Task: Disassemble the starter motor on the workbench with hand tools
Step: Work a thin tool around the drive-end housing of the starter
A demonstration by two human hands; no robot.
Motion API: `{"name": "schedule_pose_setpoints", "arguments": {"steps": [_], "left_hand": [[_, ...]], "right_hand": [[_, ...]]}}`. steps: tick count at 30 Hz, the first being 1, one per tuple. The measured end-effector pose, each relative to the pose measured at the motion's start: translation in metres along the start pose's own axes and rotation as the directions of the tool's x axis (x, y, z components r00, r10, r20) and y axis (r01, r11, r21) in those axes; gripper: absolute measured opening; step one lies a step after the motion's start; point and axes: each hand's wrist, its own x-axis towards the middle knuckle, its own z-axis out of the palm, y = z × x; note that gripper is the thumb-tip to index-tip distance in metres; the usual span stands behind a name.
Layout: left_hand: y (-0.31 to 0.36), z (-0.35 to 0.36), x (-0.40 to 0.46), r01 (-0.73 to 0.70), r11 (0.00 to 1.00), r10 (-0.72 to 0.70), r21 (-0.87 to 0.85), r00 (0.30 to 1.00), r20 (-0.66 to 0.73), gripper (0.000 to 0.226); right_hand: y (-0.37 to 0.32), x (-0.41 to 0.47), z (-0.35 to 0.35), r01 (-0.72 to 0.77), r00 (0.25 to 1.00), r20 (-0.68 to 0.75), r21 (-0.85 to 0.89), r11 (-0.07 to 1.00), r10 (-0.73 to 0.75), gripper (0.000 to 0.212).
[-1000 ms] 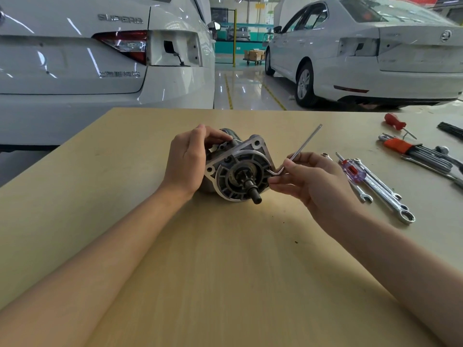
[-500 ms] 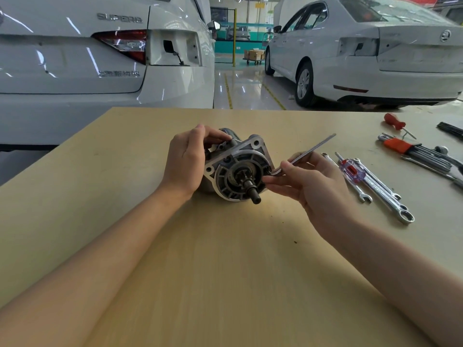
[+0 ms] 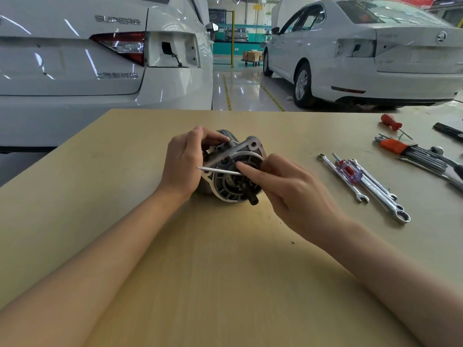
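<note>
The starter motor (image 3: 231, 171) lies on its side near the middle of the workbench (image 3: 100, 196), cast end housing and stub shaft toward the camera, and looks fully assembled; as far as I can judge the work is at an early bolt, with housing, body and all inner parts yet to come apart. The left hand (image 3: 184, 166) curls over the motor's far side and grips it steady; the right hand (image 3: 288, 194) pinches a slim bright steel hex key (image 3: 218, 170) lying level across the ribbed, dull-grey aluminium face; polished spanners (image 3: 370, 186) lie well apart to the right.
</note>
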Motion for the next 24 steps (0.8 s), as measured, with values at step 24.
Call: {"name": "schedule_pose_setpoints", "arguments": {"steps": [24], "left_hand": [[-0.001, 0.002, 0.000, 0.013, 1.000, -0.013, -0.005, 1.000, -0.005, 0.053]], "right_hand": [[0.009, 0.004, 0.000, -0.454, 0.416, 0.400, 0.870, -0.195, 0.817, 0.005]]}}
